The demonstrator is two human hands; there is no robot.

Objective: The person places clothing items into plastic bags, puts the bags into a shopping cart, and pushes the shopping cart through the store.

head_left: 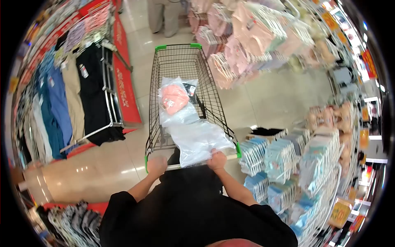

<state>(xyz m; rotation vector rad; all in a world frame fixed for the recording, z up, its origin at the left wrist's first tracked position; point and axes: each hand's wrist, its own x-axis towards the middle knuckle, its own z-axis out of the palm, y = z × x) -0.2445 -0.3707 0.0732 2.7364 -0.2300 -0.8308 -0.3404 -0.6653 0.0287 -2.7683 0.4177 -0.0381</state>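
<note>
A wire shopping cart [173,61] with green corners stands in front of me. My left hand [157,166] is closed around the left part of its handle. Near the handle's right end, my right hand [217,159] is wrapped round the bar, against the edge of a white translucent plastic bag [195,138]. That bag drapes from inside the cart back over the handle. Farther forward lies a clear bag with a folded pink item [175,99] in it, and beside it a dark item with a white tag [190,88].
Trousers [70,99] hang on a metal rack at the left, beside a red panel [125,82]. Pink garments [242,45] hang at the front right, light blue ones [279,156] at the right. A person's legs [163,18] stand beyond the cart.
</note>
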